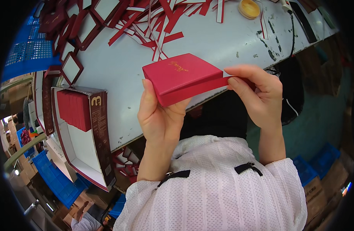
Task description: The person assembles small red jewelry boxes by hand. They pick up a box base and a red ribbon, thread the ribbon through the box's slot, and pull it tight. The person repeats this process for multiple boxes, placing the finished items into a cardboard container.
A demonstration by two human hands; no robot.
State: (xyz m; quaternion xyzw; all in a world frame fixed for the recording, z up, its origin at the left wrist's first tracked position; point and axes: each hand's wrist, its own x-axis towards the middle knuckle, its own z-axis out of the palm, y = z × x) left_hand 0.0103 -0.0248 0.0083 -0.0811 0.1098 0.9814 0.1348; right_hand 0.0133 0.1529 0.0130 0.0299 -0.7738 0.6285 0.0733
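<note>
A flat red box with gold lettering on its top is held up over the table's near edge. My left hand grips it from below, thumb at its left side and fingers underneath. Along the box's front side runs a red strip, its left part against the box and its right end reaching past the corner. My right hand pinches that right end between thumb and fingertips, just beside the box's right corner.
Several red and white strips lie heaped at the table's far side. Red-framed box parts pile up at the far left. A dark carton holding a stack of red pieces stands left. A round yellow tub sits at the back.
</note>
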